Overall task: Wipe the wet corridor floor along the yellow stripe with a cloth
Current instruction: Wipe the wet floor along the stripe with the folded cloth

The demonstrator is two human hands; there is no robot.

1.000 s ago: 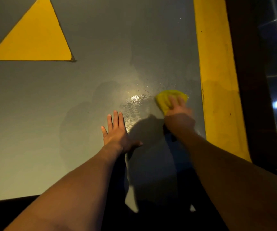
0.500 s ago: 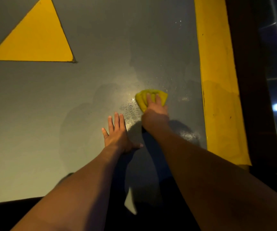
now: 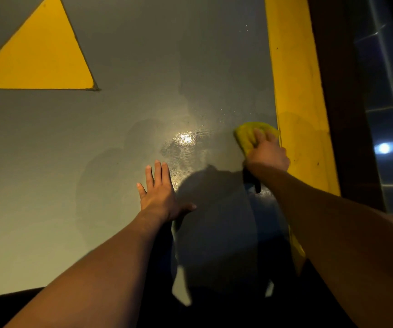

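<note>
Cloth: a yellow-green cloth (image 3: pixel 250 134), bunched, lying on the floor with its right edge touching the inner edge of the yellow stripe (image 3: pixel 296 91).
Cloth to fingers: the fingers of the right hand (image 3: pixel 267 153) lie on top of the cloth's near half and press it down; its far and left parts show beyond the fingertips. Whether the thumb is curled under the cloth cannot be told.
Right hand pose: palm down, knuckles raised, arm reaching forward from the lower right, the wrist just beside the stripe.
Left hand pose: the left hand (image 3: pixel 158 194) rests flat on the floor, well apart from the cloth; fingers straight and close together, thumb spread out to the right, holding nothing.
Floor: a smooth grey floor (image 3: pixel 131 67), with a wet, speckled patch (image 3: pixel 186 150) between the two hands that carries a bright glare of light. A darker damp outline lies to the left of the left hand.
Markings: the stripe runs away from the viewer on the right; a yellow triangle (image 3: pixel 41 60) is painted at upper left.
Room: a dark brown border (image 3: pixel 337 91) runs beside the stripe, with dim tiled surface (image 3: pixel 387 114) beyond it. Lighting is low.
</note>
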